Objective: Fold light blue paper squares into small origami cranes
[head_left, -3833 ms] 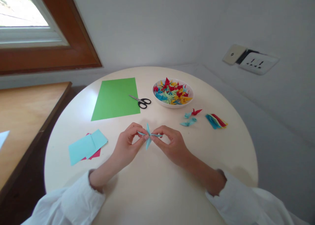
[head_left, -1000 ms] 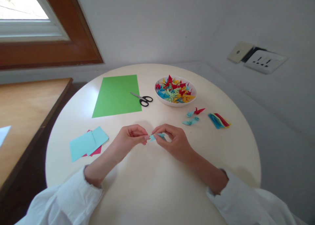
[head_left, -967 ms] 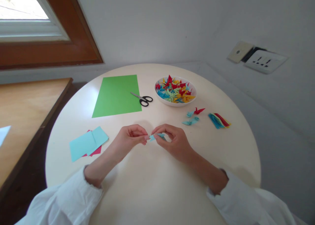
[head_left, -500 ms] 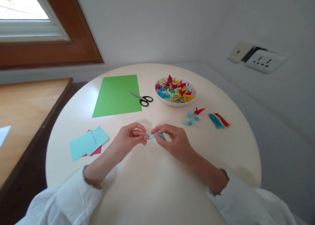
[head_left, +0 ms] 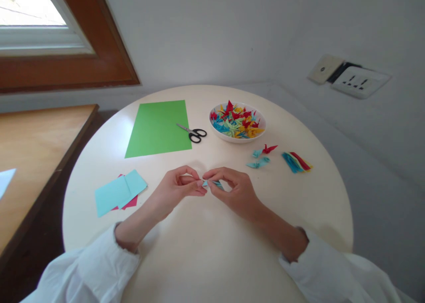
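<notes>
Between my hands, above the middle of the table, is a small folded piece of light blue paper (head_left: 217,184). My left hand (head_left: 181,183) pinches its left tip between thumb and fingers. The thumb and fingers of my right hand (head_left: 237,190) close on its body and cover much of it, so the full folded shape is hidden. To the right, beyond my right hand, lie light blue folded paper pieces (head_left: 259,163) and a red paper crane (head_left: 269,149). Light blue paper squares (head_left: 113,194) rest over a red sheet (head_left: 132,203) left of my left hand.
A white bowl (head_left: 237,139) full of colourful paper cranes stands at the back. Black-handled scissors (head_left: 195,135) partly overlap a green sheet (head_left: 159,128). Folded coloured strips (head_left: 296,162) lie at the right of the round white table (head_left: 206,258). A wall socket (head_left: 360,82) is further right.
My left fingers have shifted slightly right along the light blue paper, closer to my right hand, and more of its tip is covered. My right hand keeps its grip.
</notes>
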